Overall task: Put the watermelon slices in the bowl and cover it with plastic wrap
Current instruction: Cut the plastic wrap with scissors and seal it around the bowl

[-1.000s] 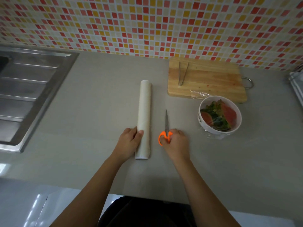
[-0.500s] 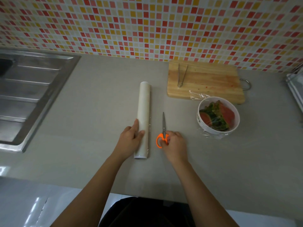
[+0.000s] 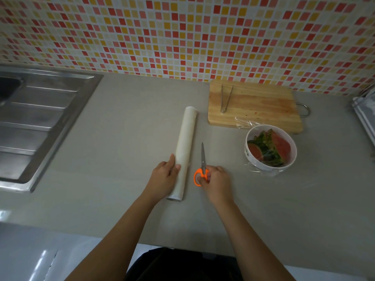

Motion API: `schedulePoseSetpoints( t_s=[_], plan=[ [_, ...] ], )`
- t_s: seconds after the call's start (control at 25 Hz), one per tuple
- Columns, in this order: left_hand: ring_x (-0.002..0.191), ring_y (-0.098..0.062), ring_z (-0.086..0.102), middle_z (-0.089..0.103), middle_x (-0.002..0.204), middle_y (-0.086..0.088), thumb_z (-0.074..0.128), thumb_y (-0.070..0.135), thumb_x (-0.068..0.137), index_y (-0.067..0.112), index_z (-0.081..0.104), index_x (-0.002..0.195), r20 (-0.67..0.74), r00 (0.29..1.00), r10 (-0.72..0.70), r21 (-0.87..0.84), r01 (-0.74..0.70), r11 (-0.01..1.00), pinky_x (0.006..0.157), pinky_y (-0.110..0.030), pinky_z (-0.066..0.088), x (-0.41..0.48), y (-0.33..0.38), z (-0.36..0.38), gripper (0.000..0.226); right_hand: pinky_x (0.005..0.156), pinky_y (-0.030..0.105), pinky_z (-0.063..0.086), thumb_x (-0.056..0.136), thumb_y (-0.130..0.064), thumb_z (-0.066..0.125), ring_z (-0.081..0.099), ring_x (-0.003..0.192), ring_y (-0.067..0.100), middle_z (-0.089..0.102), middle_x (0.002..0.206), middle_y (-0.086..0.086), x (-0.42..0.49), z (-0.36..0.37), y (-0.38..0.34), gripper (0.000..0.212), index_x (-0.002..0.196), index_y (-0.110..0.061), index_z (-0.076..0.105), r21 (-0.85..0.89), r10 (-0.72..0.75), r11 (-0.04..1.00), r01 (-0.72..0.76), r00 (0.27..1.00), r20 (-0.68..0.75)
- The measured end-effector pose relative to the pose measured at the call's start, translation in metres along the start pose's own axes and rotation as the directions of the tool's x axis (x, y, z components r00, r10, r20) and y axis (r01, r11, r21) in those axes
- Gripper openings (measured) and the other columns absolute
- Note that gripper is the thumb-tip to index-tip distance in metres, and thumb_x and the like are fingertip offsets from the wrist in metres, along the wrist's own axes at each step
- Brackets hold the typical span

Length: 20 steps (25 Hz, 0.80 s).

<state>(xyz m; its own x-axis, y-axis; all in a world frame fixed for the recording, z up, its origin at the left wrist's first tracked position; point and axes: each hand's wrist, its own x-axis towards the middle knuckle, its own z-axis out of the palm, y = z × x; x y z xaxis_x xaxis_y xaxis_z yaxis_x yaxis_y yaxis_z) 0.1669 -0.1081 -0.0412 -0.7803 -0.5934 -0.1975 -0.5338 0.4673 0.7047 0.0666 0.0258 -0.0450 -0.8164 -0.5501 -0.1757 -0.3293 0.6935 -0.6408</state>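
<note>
Head view, worktop. The bowl (image 3: 263, 165) is my reference. It holds the watermelon slices (image 3: 273, 148), with a sheen of film across them and a loose skirt of plastic wrap (image 3: 261, 173) gathered at its near base.

Well left of the bowl lies the wrap roll (image 3: 185, 147), its long axis running away from me. My left hand (image 3: 163, 176) lies against the roll's near end, fingers fairly straight along its far-from-bowl side, thumb on top. Between roll and bowl lie the scissors (image 3: 203, 157), blades closed and pointing away. My right hand (image 3: 218, 182) pinches their orange handle with curled fingers. Just beyond the bowl is the cutting board (image 3: 263, 106), with tongs (image 3: 225, 98) on its far-left part.

Step in hand, as I judge it: handling the tools once the cover is cut. To do it well, I keep the blades closed and flat on the worktop, steady the roll so it cannot roll, then press the skirt against the bowl's wall all round.

Not resolved: whether the film seals the whole rim, and where the roll's free edge lies. I cannot see whether my fingers pass through the handle loops. A rack far right of the bowl is cut off.
</note>
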Motion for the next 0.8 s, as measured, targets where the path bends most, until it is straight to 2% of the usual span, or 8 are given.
schedulePoseSetpoints(
  t_s=[0.16,0.28,0.4,0.56,0.64,0.68,0.76,0.8],
  plan=[
    [0.106,-0.035,0.053,0.057,0.102,-0.023,0.042,0.026,0.100,0.008,0.033,0.146,-0.024,1.000,-0.004,0.005,0.005,1.000,0.074,-0.021,0.027,-0.003,0.003,0.009,0.050,0.075,0.030,0.034,0.082,-0.020,0.063,0.055,0.095,0.031,0.060,0.100,0.017,-0.004,-0.001,0.001,0.025,0.104,-0.009,0.065,0.001,0.000,1.000,0.000,1.000,-0.001],
    [0.107,-0.038,0.053,0.058,0.104,-0.026,0.042,0.024,0.100,0.005,0.033,0.145,-0.025,1.000,0.000,0.038,0.001,0.999,0.080,-0.026,0.030,-0.004,0.004,0.007,0.050,0.076,0.032,0.035,0.083,-0.023,0.061,0.055,0.094,0.031,0.062,0.098,0.017,-0.006,-0.003,0.001,0.023,0.100,-0.008,0.064,-0.008,-0.030,1.000,0.030,1.000,-0.010],
    [0.110,-0.039,0.052,0.057,0.111,-0.027,0.039,0.024,0.101,0.004,0.029,0.147,-0.011,1.000,-0.008,0.060,0.009,0.998,0.086,-0.029,0.031,-0.007,0.008,0.006,0.051,0.079,0.036,0.039,0.084,-0.023,0.061,0.057,0.091,0.033,0.063,0.095,0.018,-0.009,-0.010,0.000,0.023,0.098,-0.005,0.064,-0.031,-0.077,0.997,0.075,0.994,-0.078],
    [0.123,-0.037,0.045,0.050,0.131,-0.024,0.031,0.030,0.102,0.008,0.020,0.150,0.038,0.996,-0.086,0.029,0.085,0.996,0.095,-0.030,0.032,-0.011,0.009,0.006,0.054,0.078,0.039,0.051,0.083,-0.018,0.064,0.064,0.080,0.028,0.065,0.091,0.014,-0.014,-0.032,0.001,0.024,0.104,-0.006,0.067,0.103,-0.105,0.986,0.130,0.971,-0.213],
    [0.132,-0.034,0.038,0.041,0.144,-0.021,0.029,0.033,0.102,0.008,0.015,0.151,0.042,0.985,-0.166,-0.034,0.168,0.985,0.103,-0.032,0.028,-0.015,0.013,0.004,0.057,0.072,0.034,0.053,0.084,-0.020,0.064,0.063,0.073,0.018,0.066,0.086,0.009,-0.015,-0.052,0.008,0.020,0.102,-0.011,0.068,0.162,-0.127,0.970,0.182,0.945,-0.302],
    [0.133,-0.034,0.036,0.039,0.145,-0.021,0.029,0.034,0.102,0.007,0.014,0.151,0.002,0.982,-0.188,-0.059,0.188,0.980,0.105,-0.034,0.026,-0.018,0.017,0.003,0.058,0.069,0.027,0.052,0.085,-0.022,0.063,0.061,0.070,0.012,0.065,0.084,0.006,-0.014,-0.067,0.012,0.018,0.099,-0.013,0.068,0.201,-0.131,0.956,0.213,0.924,-0.360],
    [0.128,-0.029,0.039,0.043,0.139,-0.018,0.031,0.035,0.102,0.006,0.021,0.149,-0.181,0.969,-0.171,-0.113,0.152,0.982,0.105,-0.033,0.027,-0.024,0.030,0.000,0.057,0.066,0.007,0.041,0.088,-0.027,0.058,0.052,0.066,0.005,0.061,0.081,0.000,-0.005,-0.102,0.028,0.017,0.096,-0.015,0.067,0.221,-0.110,0.940,0.259,0.845,-0.523],
    [0.121,-0.020,0.043,0.046,0.132,-0.012,0.031,0.038,0.101,0.006,0.027,0.147,-0.286,0.950,-0.127,-0.154,0.085,0.984,0.102,-0.024,0.029,-0.028,0.040,0.000,0.056,0.066,0.002,0.036,0.089,-0.029,0.054,0.048,0.068,0.003,0.059,0.082,-0.002,0.002,-0.121,0.040,0.020,0.096,-0.014,0.065,0.207,-0.079,0.946,0.251,0.796,-0.601]
  ],
)
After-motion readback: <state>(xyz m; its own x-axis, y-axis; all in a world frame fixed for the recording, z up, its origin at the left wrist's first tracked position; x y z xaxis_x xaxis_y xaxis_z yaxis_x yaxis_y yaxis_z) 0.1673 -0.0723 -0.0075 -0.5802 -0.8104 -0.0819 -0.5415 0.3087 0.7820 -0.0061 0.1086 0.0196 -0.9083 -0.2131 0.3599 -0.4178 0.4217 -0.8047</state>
